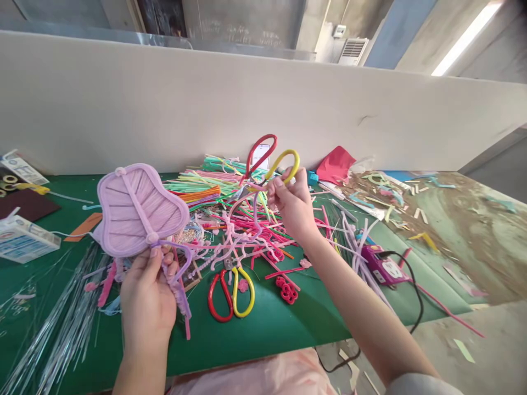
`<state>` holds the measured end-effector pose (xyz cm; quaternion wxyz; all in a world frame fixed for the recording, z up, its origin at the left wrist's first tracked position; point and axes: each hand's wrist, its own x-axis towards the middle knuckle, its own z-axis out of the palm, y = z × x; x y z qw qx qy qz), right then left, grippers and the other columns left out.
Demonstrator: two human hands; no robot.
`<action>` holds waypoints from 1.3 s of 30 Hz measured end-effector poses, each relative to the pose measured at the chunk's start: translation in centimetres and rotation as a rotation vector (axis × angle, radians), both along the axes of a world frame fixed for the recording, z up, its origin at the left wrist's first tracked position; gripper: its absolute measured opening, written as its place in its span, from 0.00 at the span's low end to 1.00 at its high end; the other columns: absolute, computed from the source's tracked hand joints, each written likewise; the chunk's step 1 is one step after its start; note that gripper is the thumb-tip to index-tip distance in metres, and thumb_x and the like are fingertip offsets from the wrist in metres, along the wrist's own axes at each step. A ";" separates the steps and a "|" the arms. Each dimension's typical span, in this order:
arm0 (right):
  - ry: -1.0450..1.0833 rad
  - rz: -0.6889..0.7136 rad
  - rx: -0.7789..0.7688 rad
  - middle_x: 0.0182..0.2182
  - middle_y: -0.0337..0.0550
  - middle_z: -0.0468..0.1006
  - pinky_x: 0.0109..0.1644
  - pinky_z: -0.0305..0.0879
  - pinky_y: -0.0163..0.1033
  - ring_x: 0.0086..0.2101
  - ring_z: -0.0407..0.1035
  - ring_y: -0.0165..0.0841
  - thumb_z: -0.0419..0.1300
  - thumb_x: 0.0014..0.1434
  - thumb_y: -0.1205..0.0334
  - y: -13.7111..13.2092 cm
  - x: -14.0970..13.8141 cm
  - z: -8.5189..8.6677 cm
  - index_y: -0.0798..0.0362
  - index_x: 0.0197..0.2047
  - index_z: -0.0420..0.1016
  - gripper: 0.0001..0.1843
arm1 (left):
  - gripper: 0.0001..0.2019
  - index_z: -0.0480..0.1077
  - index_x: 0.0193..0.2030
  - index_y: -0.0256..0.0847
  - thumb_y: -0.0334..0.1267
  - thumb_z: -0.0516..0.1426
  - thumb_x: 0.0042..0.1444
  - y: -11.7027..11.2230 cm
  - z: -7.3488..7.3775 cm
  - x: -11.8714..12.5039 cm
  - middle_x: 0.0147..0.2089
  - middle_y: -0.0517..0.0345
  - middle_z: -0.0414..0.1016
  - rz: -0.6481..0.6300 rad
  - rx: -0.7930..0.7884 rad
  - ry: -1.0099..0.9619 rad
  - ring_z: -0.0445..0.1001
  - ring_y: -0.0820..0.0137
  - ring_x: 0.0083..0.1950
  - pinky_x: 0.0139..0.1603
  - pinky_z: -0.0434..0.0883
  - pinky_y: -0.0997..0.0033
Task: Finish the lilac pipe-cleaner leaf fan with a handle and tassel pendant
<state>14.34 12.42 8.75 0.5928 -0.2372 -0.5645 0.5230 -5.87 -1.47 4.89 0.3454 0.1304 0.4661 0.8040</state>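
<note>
My left hand (150,296) is closed round the handle of a lilac fan (142,211) made of fuzzy pipe cleaners. The fan's wide, scalloped head stands upright above my fingers. A loose purple pipe cleaner (187,263) loops out beside its handle. In my right hand (293,206), raised over the pile, is a pair of scissors (274,164) with one red and one yellow handle; my fingers are at the yellow loop. A purple strand (256,211) hangs near the blades, and I cannot tell whether my fingers also hold it.
A second pair of scissors (231,293) lies on the green table (284,334). Heaped pipe cleaners (197,184) cover the middle. Clear thin sticks (68,323) lie left, near a white box (24,238). At right are a purple device (382,266) with a black cable and scattered scraps.
</note>
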 end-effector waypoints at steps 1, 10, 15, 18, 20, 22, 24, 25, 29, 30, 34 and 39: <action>0.012 -0.005 0.011 0.25 0.29 0.63 0.25 0.59 0.31 0.23 0.61 0.25 0.58 0.60 0.58 -0.3 0.3 -0.2 0.44 0.38 0.51 0.14 | 0.11 0.73 0.26 0.35 0.31 0.71 0.39 0.0 -0.1 0.0 0.26 0.62 0.71 0.006 0.002 -0.003 0.67 0.78 0.28 0.23 0.63 0.82; 0.029 -0.148 0.124 0.27 0.33 0.61 0.27 0.62 0.36 0.26 0.62 0.29 0.55 0.62 0.60 -1.5 1.7 1.9 0.43 0.37 0.50 0.13 | 0.10 0.73 0.27 0.33 0.29 0.70 0.39 0.2 -0.2 0.3 0.28 0.60 0.71 0.002 0.004 -0.044 0.67 0.79 0.27 0.22 0.63 0.81; 0.034 -0.169 0.227 0.27 0.33 0.62 0.26 0.61 0.36 0.25 0.62 0.29 0.55 0.63 0.60 -1.2 1.6 1.7 0.43 0.38 0.51 0.11 | 0.13 0.74 0.26 0.33 0.31 0.72 0.35 0.1 -0.2 0.1 0.28 0.60 0.71 0.013 0.007 -0.049 0.66 0.79 0.27 0.21 0.64 0.82; -0.098 -0.298 0.400 0.28 0.34 0.64 0.29 0.63 0.38 0.25 0.63 0.30 0.51 0.66 0.59 -0.2 1.5 1.7 0.42 0.40 0.52 0.07 | 0.16 0.74 0.26 0.33 0.33 0.73 0.31 0.1 -0.5 -0.2 0.28 0.60 0.72 0.025 0.010 -0.047 0.67 0.79 0.26 0.21 0.64 0.81; -0.336 -0.397 0.509 0.29 0.36 0.67 0.33 0.65 0.41 0.27 0.65 0.31 0.47 0.68 0.60 0.9 1.2 1.6 0.44 0.43 0.56 0.01 | 0.16 0.74 0.27 0.33 0.34 0.73 0.30 0.1 -0.7 -0.3 0.29 0.59 0.73 0.028 0.017 -0.044 0.67 0.79 0.26 0.20 0.63 0.81; -0.705 -0.423 0.566 0.31 0.40 0.71 0.36 0.65 0.42 0.29 0.66 0.33 0.45 0.67 0.65 2.2 0.4 1.0 0.48 0.46 0.59 0.06 | 0.16 0.74 0.26 0.33 0.34 0.73 0.31 0.2 -0.8 -0.3 0.29 0.60 0.72 0.029 0.027 -0.039 0.67 0.79 0.26 0.20 0.62 0.82; -1.078 -0.330 0.554 0.34 0.45 0.72 0.38 0.64 0.42 0.32 0.66 0.35 0.43 0.64 0.72 3.1 -1.0 -0.5 0.53 0.48 0.61 0.12 | 0.15 0.73 0.25 0.34 0.33 0.73 0.32 0.2 -0.8 -0.2 0.28 0.60 0.72 0.026 0.034 -0.033 0.67 0.80 0.26 0.20 0.63 0.82; -1.140 -0.266 0.554 0.36 0.47 0.73 0.39 0.64 0.41 0.34 0.66 0.35 0.43 0.64 0.73 3.3 -1.9 -1.5 0.54 0.47 0.62 0.12 | 0.14 0.73 0.25 0.34 0.33 0.73 0.33 0.2 -0.8 -0.1 0.28 0.61 0.72 0.026 0.037 -0.030 0.67 0.80 0.26 0.21 0.63 0.82; -1.278 -0.066 0.577 0.32 0.45 0.73 0.40 0.66 0.39 0.34 0.65 0.36 0.46 0.64 0.75 2.7 -4.6 -6.1 0.55 0.40 0.66 0.11 | 0.14 0.73 0.25 0.33 0.31 0.72 0.34 0.2 -0.8 0.0 0.28 0.61 0.72 0.015 0.047 -0.026 0.67 0.80 0.26 0.21 0.63 0.82; -1.302 -0.028 0.586 0.34 0.46 0.74 0.43 0.66 0.39 0.36 0.66 0.36 0.48 0.63 0.76 2.3 -4.8 -7.0 0.55 0.40 0.67 0.11 | 0.14 0.73 0.25 0.33 0.32 0.72 0.34 0.1 -0.8 -0.1 0.28 0.61 0.72 0.012 0.051 -0.026 0.66 0.80 0.25 0.21 0.63 0.82; -1.355 -0.034 0.565 0.55 0.57 0.67 0.58 0.61 0.50 0.55 0.60 0.43 0.48 0.58 0.82 -0.3 -3.3 -8.1 0.55 0.53 0.68 0.23 | 0.14 0.72 0.25 0.34 0.32 0.73 0.34 0.1 -0.8 -0.2 0.27 0.61 0.71 0.014 0.059 -0.025 0.66 0.80 0.25 0.21 0.62 0.81; -1.424 -0.142 0.311 0.60 0.63 0.62 0.56 0.64 0.51 0.57 0.62 0.47 0.46 0.63 0.78 -5.9 -1.6 -6.4 0.57 0.59 0.63 0.23 | 0.13 0.72 0.25 0.33 0.32 0.72 0.36 0.0 -0.7 0.0 0.26 0.62 0.70 0.013 0.059 -0.023 0.66 0.80 0.25 0.20 0.61 0.81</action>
